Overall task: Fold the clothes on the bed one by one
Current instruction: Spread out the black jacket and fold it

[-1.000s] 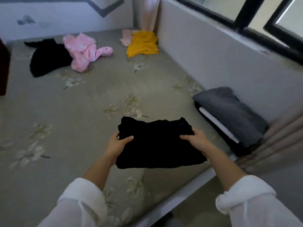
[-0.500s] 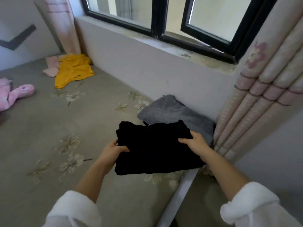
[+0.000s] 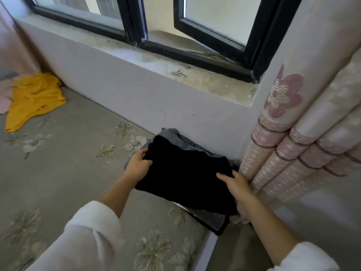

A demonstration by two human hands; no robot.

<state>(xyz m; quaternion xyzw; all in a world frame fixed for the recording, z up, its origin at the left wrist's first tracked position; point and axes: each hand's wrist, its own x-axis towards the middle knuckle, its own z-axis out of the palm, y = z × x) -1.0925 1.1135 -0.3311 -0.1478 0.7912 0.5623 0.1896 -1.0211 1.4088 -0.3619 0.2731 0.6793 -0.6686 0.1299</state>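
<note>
Gripping a folded black fabric garment [image 3: 185, 177] by its two ends, both hands are clenched on the cloth. The left hand [image 3: 139, 167] pinches the far left edge with its thumb on top and its fingers tucked beneath. The right hand [image 3: 236, 182] grasps the near right edge, with its fingers lying over the top of the cloth and its thumb hidden from view. White fleecy sleeves [image 3: 91, 231] are pushed up both forearms.

The black garment sits over a folded grey knitted garment [image 3: 211, 217], whose corners show at the far side and the near side. A thin dark layer peeks out beneath the grey one. Whether the black garment rests fully on this pile or hangs just above it cannot be told. The pile lies at the right edge of the bed [image 3: 68, 173], which is covered in a grey-green sheet printed with pale flowers. It sits close to the pale wall [image 3: 136, 94] and just left of a gathered cream and pink curtain [image 3: 302, 153] that bears a large pink flower.

Far to the left, well apart from the pile, a crumpled yellow garment [image 3: 33, 98] lies on the bed against the wall, with a pale pink cloth [image 3: 4, 94] just beside it at the frame's edge. Above the wall runs a stained concrete sill [image 3: 205, 79] under a black-framed window [image 3: 136, 26], its right pane swung open.
</note>
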